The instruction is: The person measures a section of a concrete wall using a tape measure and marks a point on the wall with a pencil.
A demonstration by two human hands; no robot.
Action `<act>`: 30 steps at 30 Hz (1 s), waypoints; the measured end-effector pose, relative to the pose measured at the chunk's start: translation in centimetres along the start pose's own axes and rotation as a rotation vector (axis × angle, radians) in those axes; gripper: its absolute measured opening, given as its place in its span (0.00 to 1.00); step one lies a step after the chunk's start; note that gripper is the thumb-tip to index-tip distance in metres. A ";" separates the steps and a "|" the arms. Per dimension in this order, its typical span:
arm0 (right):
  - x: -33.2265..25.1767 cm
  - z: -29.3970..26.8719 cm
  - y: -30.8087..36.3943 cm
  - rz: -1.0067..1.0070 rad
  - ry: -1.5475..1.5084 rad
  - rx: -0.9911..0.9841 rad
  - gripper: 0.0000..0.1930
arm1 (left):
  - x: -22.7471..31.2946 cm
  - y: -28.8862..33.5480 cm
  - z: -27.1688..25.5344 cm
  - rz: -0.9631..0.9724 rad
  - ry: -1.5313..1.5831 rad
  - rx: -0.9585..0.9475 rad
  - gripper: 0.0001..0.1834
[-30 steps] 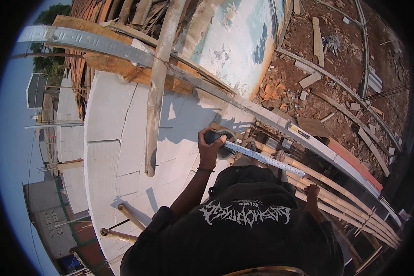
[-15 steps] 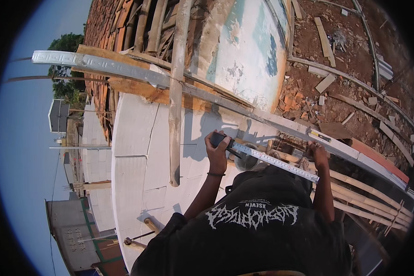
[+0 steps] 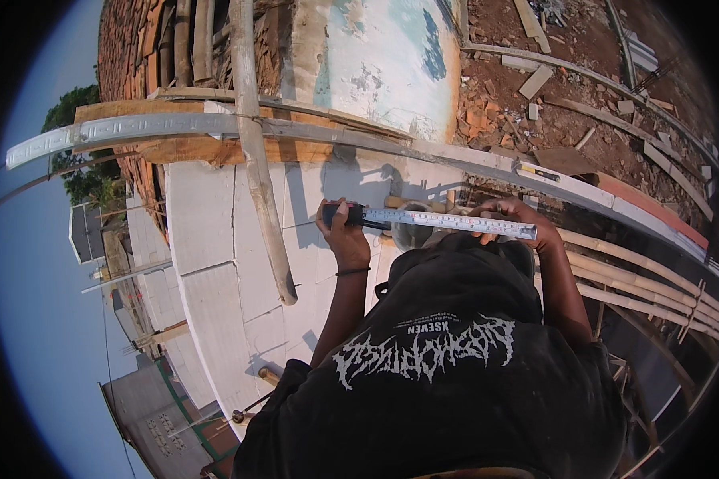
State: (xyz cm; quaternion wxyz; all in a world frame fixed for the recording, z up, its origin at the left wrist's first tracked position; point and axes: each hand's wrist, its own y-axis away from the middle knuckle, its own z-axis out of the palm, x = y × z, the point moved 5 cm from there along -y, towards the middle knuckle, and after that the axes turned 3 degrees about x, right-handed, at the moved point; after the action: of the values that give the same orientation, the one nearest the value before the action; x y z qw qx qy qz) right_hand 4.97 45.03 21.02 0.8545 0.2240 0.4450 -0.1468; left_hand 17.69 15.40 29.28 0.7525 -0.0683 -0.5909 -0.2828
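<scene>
My left hand (image 3: 345, 231) is wrapped round the black case of a tape measure (image 3: 347, 214). Its pale steel blade (image 3: 447, 219) runs out to the right across the front of my black shirt, marked along its length. Toward the blade's outer end, the fingers of my right hand (image 3: 511, 217) curl onto it from behind and below; the blade hides part of them. Just beyond my hands a long grey metal profile (image 3: 447, 157) spans from left to right along the top of the white block wall (image 3: 208, 231).
A wooden pole (image 3: 257, 172) crosses the metal profile. On that profile lies a small yellow and white tool (image 3: 538, 172). Several bamboo poles (image 3: 639, 275) stand at my right. Rubble (image 3: 479, 112) covers the ground beyond, and roof tiles (image 3: 128, 68) lie far left.
My right hand has come back from the metal profile onto the tape blade, which now lies nearly level. My left hand has shifted left and up with the case. The whole view has turned.
</scene>
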 end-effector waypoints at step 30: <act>-4.7 1.9 1.2 0.163 0.433 0.166 0.08 | 11.2 -0.8 4.3 0.590 -0.172 -0.083 0.35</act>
State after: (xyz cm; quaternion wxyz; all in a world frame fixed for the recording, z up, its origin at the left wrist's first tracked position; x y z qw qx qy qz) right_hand 4.17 45.28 26.18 0.7270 0.3548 0.5846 -0.0617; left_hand 15.25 12.74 40.70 0.7458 -0.2914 -0.5950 -0.0694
